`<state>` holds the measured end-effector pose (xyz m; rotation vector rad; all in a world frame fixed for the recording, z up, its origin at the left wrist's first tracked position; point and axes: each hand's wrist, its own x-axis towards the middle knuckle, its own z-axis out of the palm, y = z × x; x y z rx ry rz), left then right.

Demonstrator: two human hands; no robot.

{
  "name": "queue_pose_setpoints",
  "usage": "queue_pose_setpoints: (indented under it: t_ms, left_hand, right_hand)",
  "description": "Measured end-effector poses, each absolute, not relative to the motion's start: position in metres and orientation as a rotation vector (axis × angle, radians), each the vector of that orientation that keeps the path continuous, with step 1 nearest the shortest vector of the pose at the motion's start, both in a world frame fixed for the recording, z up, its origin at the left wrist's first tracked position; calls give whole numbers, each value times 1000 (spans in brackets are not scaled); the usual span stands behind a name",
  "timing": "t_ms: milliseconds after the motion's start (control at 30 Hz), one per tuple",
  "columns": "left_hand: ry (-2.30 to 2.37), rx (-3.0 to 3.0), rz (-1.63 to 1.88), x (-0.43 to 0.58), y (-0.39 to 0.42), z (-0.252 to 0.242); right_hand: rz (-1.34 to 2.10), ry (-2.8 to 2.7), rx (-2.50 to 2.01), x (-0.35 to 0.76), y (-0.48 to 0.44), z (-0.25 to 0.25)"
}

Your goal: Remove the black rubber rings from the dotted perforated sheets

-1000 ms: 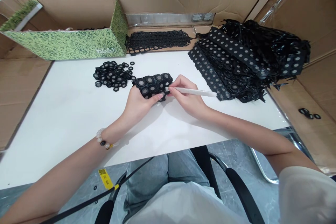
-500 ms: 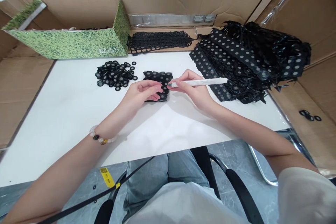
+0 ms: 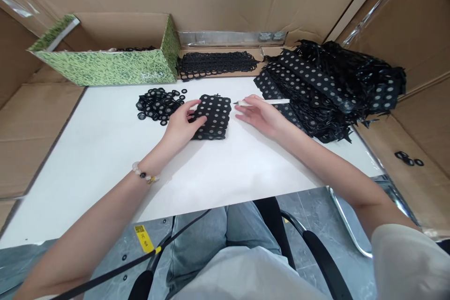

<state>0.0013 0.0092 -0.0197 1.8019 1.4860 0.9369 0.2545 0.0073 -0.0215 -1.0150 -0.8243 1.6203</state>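
A black sheet with rows of grey dots (image 3: 215,119) lies on the white table in front of me, perhaps in a small stack. My left hand (image 3: 184,122) grips its left edge, the thumb over the top face and the fingers at the upper left corner. Just right of the sheet, my right hand (image 3: 258,115) holds a slim white pen-like tool (image 3: 277,101) with a dark pointed tip toward the sheet. Its tip is apart from the sheet. Left of my left hand sits a pile of small black rings (image 3: 160,103).
A large heap of black dotted sheets (image 3: 316,89) covers the right rear of the table (image 3: 211,168). Black perforated strips (image 3: 218,63) lie at the back beside a green patterned box (image 3: 116,68) with black pieces inside. Several rings (image 3: 409,158) lie on cardboard at right.
The hands have parted; the left moved from over the sheet to its left edge, and more of the sheet shows. The right hand with the tool drew back right. The view shifted slightly.
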Motion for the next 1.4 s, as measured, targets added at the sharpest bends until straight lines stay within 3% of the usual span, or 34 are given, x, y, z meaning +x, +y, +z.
queue_pose_setpoints:
  t_ms: [133, 467, 633, 800, 1033, 1267, 1400]
  left_hand:
    - [1435, 1894, 840, -2, 18, -26]
    - [1352, 1895, 848, -1, 23, -24]
    - [1403, 1460, 1058, -2, 29, -28]
    - [1281, 1080, 1009, -1, 26, -20]
    - [1093, 1183, 1101, 4, 18, -17]
    - [1382, 1574, 1326, 5, 12, -7]
    - [1135, 1278, 767, 6, 4, 8]
  right_hand:
    - [1776, -774, -1040, 243, 18, -19]
    - [1680, -940, -1277, 211, 60, -9]
    - [1616, -1014, -1321, 200, 68, -12]
    - [1560, -1095, -1286, 199, 59, -14]
    - [1697, -1153, -903, 214, 31, -15]
    - [906, -1504, -993, 227, 8, -6]
    - [590, -1714, -888, 242, 3, 5]
